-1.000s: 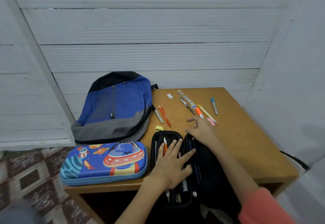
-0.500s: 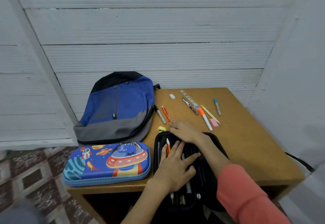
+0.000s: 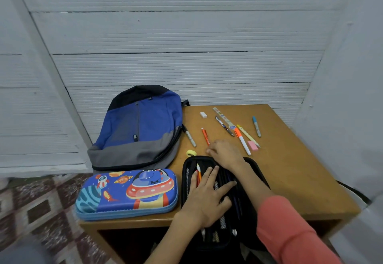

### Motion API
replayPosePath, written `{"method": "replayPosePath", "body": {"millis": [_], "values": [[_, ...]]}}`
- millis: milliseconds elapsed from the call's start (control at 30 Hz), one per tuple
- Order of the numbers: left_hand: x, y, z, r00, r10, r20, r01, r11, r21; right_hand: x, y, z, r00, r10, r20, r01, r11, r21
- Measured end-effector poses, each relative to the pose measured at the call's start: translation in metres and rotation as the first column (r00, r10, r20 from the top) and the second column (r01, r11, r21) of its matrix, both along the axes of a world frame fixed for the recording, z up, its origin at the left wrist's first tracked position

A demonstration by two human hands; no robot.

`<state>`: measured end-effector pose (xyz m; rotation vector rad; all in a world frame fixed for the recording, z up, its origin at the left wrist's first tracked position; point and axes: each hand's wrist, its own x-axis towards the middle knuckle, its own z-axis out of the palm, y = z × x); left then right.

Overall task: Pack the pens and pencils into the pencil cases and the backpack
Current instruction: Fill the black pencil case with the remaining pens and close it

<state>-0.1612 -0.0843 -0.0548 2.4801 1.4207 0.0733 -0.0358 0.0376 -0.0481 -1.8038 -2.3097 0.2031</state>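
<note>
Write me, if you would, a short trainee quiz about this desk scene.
1. True or false: the blue space-print hard pencil case lies closed.
2. The left hand rests flat on: A) a notebook; B) the open black fabric pencil case; C) a laptop.
3. How many pencil cases lie on the brown wooden table?
Key: 1 true; 2 B; 3 two.

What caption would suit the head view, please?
Left hand flat on open black pencil case; right hand by orange pen.
</note>
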Motion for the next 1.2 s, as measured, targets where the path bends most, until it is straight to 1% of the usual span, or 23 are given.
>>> {"method": "replayPosePath", "body": {"millis": [33,133,200,267,300,333,367,400,433,467,500,533,600,667,700,800,833,1033,1200], "values": [[0.0,0.0,0.0,1.0,0.001,0.005,-0.001,1.0,0.0,-0.001,0.002,-0.001,0.999,-0.033,-0.013,0.033,0.999,0.006],[-0.001,0.0,0.0,1.0,-0.001,-0.003,0.001,1.0,-0.004,0.0,0.006,0.0,0.984,-0.172,-0.045,0.17,0.985,-0.039],[0.0,0.0,0.0,1.0,0.0,-0.011,0.0,1.0,-0.002,0.006,0.006,0.001,0.966,-0.241,-0.096,0.237,0.97,-0.051],[0.0,0.0,0.0,1.0,0.001,-0.019,-0.001,1.0,0.001,0.013,0.003,0.003,0.931,-0.289,-0.223,0.292,0.956,-0.017],[0.0,0.0,0.0,1.0,0.001,-0.021,-0.001,1.0,0.002,0.017,0.001,0.004,0.898,-0.314,-0.308,0.33,0.944,-0.002],[-0.001,0.001,0.0,1.0,0.001,-0.02,-0.001,1.0,0.004,0.021,-0.001,0.006,0.85,-0.345,-0.399,0.369,0.929,-0.017],[-0.001,0.001,0.0,1.0,0.0,-0.017,0.0,1.0,0.003,0.026,-0.002,0.009,0.772,-0.371,-0.516,0.393,0.917,-0.071],[-0.001,0.001,0.0,1.0,-0.001,-0.015,0.001,1.0,-0.001,0.03,-0.004,0.012,0.655,-0.396,-0.643,0.383,0.908,-0.169],[-0.001,0.0,0.0,1.0,-0.002,-0.015,0.001,1.0,-0.005,0.034,-0.008,0.017,0.504,-0.421,-0.754,0.326,0.901,-0.286],[-0.001,0.0,0.0,1.0,-0.002,-0.014,0.001,1.0,-0.006,0.04,-0.012,0.021,0.369,-0.455,-0.81,0.243,0.889,-0.389],[-0.001,0.0,0.0,1.0,-0.001,-0.014,0.001,1.0,-0.008,0.044,-0.018,0.026,0.294,-0.487,-0.822,0.163,0.873,-0.459],[-0.001,0.0,0.0,1.0,0.001,-0.014,-0.001,1.0,-0.007,0.049,-0.025,0.03,0.286,-0.506,-0.814,0.103,0.861,-0.498],[-0.001,0.001,-0.001,1.0,0.006,-0.017,-0.006,1.0,-0.006,0.055,-0.037,0.037,0.29,-0.517,-0.806,0.016,0.844,-0.536],[0.0,0.001,-0.002,1.0,0.002,-0.02,-0.003,1.0,-0.007,0.061,-0.049,0.039,0.298,-0.524,-0.798,-0.016,0.833,-0.553],[-0.001,0.001,-0.002,1.0,0.003,-0.02,-0.003,1.0,-0.006,0.064,-0.054,0.039,0.334,-0.522,-0.785,-0.015,0.83,-0.558],[-0.001,0.001,-0.002,1.0,0.0,-0.014,0.0,1.0,-0.006,0.071,-0.066,0.037,0.492,-0.494,-0.717,0.025,0.831,-0.556],[-0.001,0.001,-0.002,1.0,0.002,-0.013,-0.002,1.0,-0.004,0.072,-0.069,0.037,0.526,-0.478,-0.703,0.03,0.837,-0.546],[0.0,0.002,-0.003,1.0,0.01,-0.026,-0.01,1.0,0.007,0.069,-0.079,0.034,0.62,-0.42,-0.662,0.02,0.853,-0.522],[0.0,0.001,-0.002,1.0,0.007,-0.022,-0.007,1.0,-0.002,0.066,-0.077,0.025,0.695,-0.409,-0.592,0.114,0.875,-0.47]]}}
